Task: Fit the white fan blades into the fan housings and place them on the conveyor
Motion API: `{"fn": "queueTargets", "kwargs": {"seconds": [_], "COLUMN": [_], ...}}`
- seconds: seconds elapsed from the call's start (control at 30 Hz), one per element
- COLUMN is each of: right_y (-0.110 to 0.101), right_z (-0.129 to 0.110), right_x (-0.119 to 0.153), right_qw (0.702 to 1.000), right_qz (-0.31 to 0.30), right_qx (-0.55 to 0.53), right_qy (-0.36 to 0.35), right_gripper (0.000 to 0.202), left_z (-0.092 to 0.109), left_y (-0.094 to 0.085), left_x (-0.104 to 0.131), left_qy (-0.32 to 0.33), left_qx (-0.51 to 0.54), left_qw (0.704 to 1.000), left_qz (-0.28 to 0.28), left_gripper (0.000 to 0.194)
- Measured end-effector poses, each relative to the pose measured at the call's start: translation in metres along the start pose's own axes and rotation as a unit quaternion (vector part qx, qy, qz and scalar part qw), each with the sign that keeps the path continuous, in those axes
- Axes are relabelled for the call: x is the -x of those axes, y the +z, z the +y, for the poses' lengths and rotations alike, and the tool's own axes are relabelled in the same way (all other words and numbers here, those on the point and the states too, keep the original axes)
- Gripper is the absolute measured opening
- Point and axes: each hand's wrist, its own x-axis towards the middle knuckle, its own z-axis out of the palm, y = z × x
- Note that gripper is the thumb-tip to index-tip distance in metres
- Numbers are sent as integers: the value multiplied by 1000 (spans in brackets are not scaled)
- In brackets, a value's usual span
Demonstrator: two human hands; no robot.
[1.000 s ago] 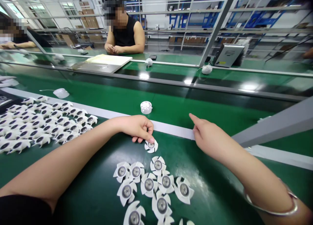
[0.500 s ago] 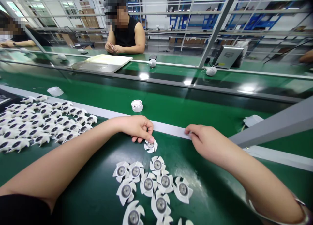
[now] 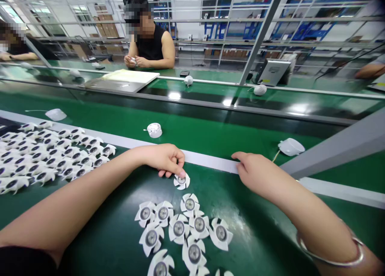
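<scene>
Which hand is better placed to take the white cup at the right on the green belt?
Right, I think: the right hand is nearer to the cup and seems empty, while the left hand has its thumb on a fan.

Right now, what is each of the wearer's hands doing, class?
Left hand: partly curled, thumb and fingers on a white fan wheel.
Right hand: nothing seen in it, index finger extended, other fingers hidden.

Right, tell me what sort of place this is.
Most likely a factory assembly line: a long green conveyor belt carries spaced white round plastic housings, rows of identical white plastic fan wheels lie beside it, and a co-worker in a black sleeveless top sits at the opposite line.
</scene>
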Motion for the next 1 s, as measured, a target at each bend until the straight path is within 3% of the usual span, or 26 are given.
{"fn": "queueTargets", "kwargs": {"seconds": [0.17, 0.43, 0.67, 0.83, 1.0], "right_y": [-1, 3, 11, 13, 13], "right_z": [3, -3, 4, 14, 11], "right_x": [-2, -2, -10, -21, -23], "right_qw": [1000, 991, 980, 982, 982], "right_qz": [1, 41, 80, 65, 92], "right_qx": [9, 120, 165, 172, 165], "right_qy": [5, 35, 70, 48, 15], "right_gripper": [40, 25, 32, 31, 30], "left_z": [-1, -1, -1, 1, 2], "left_y": [-1, 0, 0, 0, 1], "left_x": [0, -1, -1, 0, 0], "left_qy": [-3, -8, -4, -9, -11], "left_qx": [-15, -10, 0, -15, -9], "left_qw": [1000, 1000, 1000, 1000, 1000], "left_qz": [1, 4, 1, 6, 4], "left_gripper": [39, 40, 40, 38, 38]}}
